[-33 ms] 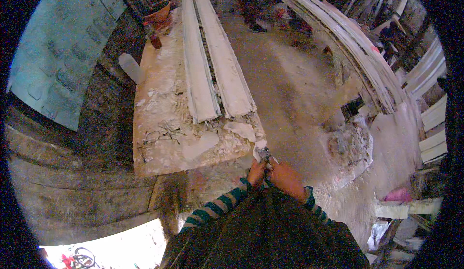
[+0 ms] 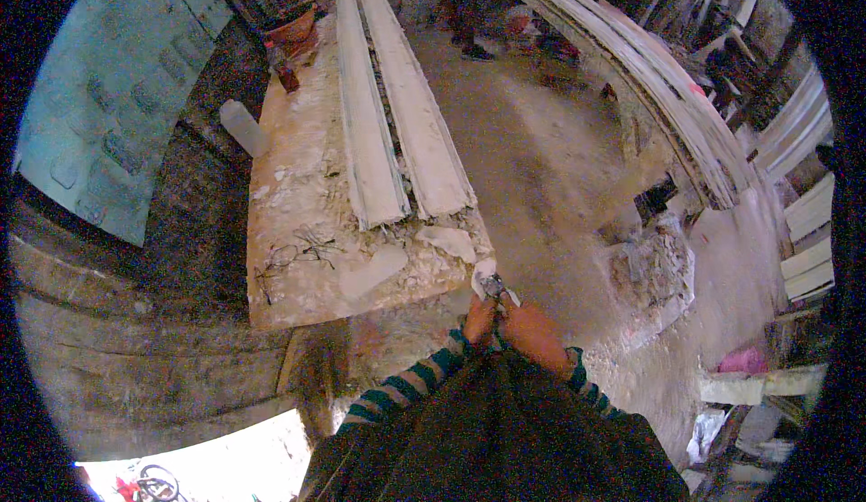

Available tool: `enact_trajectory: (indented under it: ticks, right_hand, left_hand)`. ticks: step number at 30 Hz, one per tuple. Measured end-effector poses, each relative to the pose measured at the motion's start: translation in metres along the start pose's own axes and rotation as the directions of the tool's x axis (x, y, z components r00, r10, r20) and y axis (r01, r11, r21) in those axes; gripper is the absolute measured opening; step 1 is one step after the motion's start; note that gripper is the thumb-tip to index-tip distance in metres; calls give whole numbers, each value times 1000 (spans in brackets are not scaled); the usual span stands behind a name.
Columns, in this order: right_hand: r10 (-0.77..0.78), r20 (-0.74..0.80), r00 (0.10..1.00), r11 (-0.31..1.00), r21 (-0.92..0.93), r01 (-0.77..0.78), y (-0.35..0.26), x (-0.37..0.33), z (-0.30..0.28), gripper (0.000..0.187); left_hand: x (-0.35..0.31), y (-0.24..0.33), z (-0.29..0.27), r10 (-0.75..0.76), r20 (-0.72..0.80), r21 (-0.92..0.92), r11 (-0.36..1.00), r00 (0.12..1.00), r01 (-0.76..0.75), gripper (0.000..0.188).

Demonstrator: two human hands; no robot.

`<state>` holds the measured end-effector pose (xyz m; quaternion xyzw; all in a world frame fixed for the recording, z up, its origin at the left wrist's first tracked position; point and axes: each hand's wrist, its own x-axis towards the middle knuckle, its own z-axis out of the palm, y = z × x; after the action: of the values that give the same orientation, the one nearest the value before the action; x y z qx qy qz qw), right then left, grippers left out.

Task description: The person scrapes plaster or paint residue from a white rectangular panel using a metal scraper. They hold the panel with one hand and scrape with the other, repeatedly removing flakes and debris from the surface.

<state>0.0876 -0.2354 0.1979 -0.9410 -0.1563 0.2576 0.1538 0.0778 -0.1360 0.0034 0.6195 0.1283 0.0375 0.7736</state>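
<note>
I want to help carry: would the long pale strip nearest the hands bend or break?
The strip looks stiff, since it lies straight. It's probably awkward, being so long, and perhaps fragile: its near end looks rough.

Left sleeve: crosswise bands, dark teal-green alternating with pale grey, close-fitting down to the wrist. Right sleeve matches, though less of it shows. Over both, a loose outer garment, near-black with a brownish cast, creased; weave too dark to read. Left grip, right grip – both bare past the cuffs.
</note>
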Motion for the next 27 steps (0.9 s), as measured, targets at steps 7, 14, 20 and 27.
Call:
enact_trajectory:
  ticks: [7, 14, 20, 27]
  right_hand:
    - [28, -126, 992, 1000, -6, -28, -10, -18, 16, 37]
    - [-80, -261, 962, 993, -105, 54, -26, 9, 12, 31]
    - [-116, -203, 972, 979, -189, 77, -19, 5, 16, 26]
    - [-97, -181, 979, 992, -96, 81, -31, 12, 9, 31]
  left_hand:
    - [4, -21, 2, -177, -1, -244, 954, 984, 172, 33]
    - [10, -29, -1, -219, 66, -265, 937, 973, 229, 34]
    - [15, -32, -6, -208, 73, -275, 936, 975, 221, 34]
    - [22, -35, -13, -221, 94, -284, 929, 971, 239, 35]
